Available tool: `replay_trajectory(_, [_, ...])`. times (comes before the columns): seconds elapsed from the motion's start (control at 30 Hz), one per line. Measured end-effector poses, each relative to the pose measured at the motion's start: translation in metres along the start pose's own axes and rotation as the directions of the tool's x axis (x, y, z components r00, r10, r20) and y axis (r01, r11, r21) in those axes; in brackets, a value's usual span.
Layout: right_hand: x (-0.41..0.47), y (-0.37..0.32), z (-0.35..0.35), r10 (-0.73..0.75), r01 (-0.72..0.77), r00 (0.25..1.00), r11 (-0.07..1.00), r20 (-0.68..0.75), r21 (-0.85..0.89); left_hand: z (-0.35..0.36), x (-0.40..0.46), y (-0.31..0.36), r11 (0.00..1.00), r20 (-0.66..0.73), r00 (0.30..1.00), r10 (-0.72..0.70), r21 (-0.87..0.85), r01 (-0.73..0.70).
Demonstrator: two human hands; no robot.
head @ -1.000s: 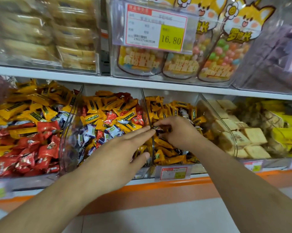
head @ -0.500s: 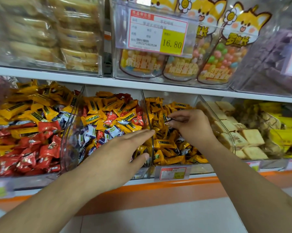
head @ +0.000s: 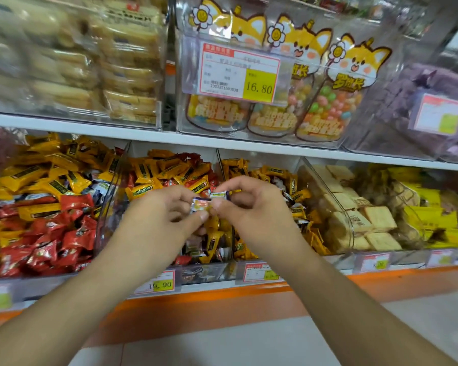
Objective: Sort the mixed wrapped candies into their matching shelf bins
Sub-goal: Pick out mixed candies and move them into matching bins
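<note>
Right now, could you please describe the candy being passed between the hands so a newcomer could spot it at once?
Find the lower shelf's clear bins of yellow wrapped candies. In front of the middle bins, the left hand and right hand meet, both pinching one small candy. Unlike the yellow and red wrappers behind, it is white with purple edges.

A shop: price tags on clear shelf bins of wrapped sweets

Both hands together (fingers pinching)
</note>
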State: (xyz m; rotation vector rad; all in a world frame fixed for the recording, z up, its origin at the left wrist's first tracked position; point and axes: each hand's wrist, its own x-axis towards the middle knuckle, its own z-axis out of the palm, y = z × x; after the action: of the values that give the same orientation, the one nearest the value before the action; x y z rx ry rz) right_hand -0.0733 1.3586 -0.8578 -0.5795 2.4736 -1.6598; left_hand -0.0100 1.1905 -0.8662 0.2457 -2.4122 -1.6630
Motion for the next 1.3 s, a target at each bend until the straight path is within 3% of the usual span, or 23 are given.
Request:
replay_trajectory(0.07, [0.0, 0.003, 0.003, -0.041, 0.038, 0.999, 0.993, -0.029, -0.114, -0.015, 0.003, -0.007, 0.963, -0.088, 0.996, 0.026, 0.268, -0.002])
replay_trajectory(0.13, [-0.001, 0.005, 0.005, -0.069, 0.069, 0.998, 0.966, 0.009, -0.248, -0.029, 0.005, -0.011, 0.855, -0.122, 0.99, 0.076, 0.518, -0.002])
replay_trajectory(0.2, [-0.001, 0.006, 0.006, -0.056, 0.088, 0.994, 0.918, 0.093, -0.386, -0.037, 0.008, -0.014, 0.802, -0.104, 0.991, 0.087, 0.598, -0.007])
replay_trajectory(0.27, [-0.002, 0.005, 0.005, -0.064, 0.104, 0.992, 0.892, 0.105, -0.44, -0.037, 0.008, -0.017, 0.795, -0.059, 0.993, 0.101, 0.605, -0.044])
replay_trajectory(0.43, [-0.002, 0.017, -0.019, -0.089, 0.066, 0.995, 0.91, -0.037, -0.41, -0.014, 0.005, -0.017, 0.776, 0.125, 0.964, 0.233, 0.573, -0.262])
replay_trajectory(0.57, [0.003, 0.039, -0.051, -0.091, 0.028, 0.99, 0.87, -0.104, -0.493, 0.01, 0.003, -0.015, 0.78, 0.309, 0.916, 0.257, 0.492, -0.385])
replay_trajectory(0.67, [0.011, 0.061, -0.08, -0.046, -0.055, 0.983, 0.844, -0.175, -0.534, 0.023, 0.0, -0.014, 0.788, 0.4, 0.891, 0.214, 0.468, -0.399])
replay_trajectory(0.8, [0.023, 0.083, -0.104, 0.074, -0.132, 0.99, 0.764, -0.117, -0.632, 0.03, -0.001, -0.013, 0.777, 0.398, 0.892, 0.212, 0.485, -0.401])
replay_trajectory(1.0, [0.037, 0.09, -0.098, 0.155, -0.076, 0.987, 0.662, 0.037, -0.746, 0.03, -0.001, -0.008, 0.77, 0.379, 0.909, 0.174, 0.523, -0.365])
replay_trajectory(1.3, [0.043, 0.089, -0.098, 0.119, -0.075, 0.993, 0.594, -0.005, -0.801, 0.029, 0.0, -0.007, 0.768, 0.415, 0.903, 0.111, 0.541, -0.344])
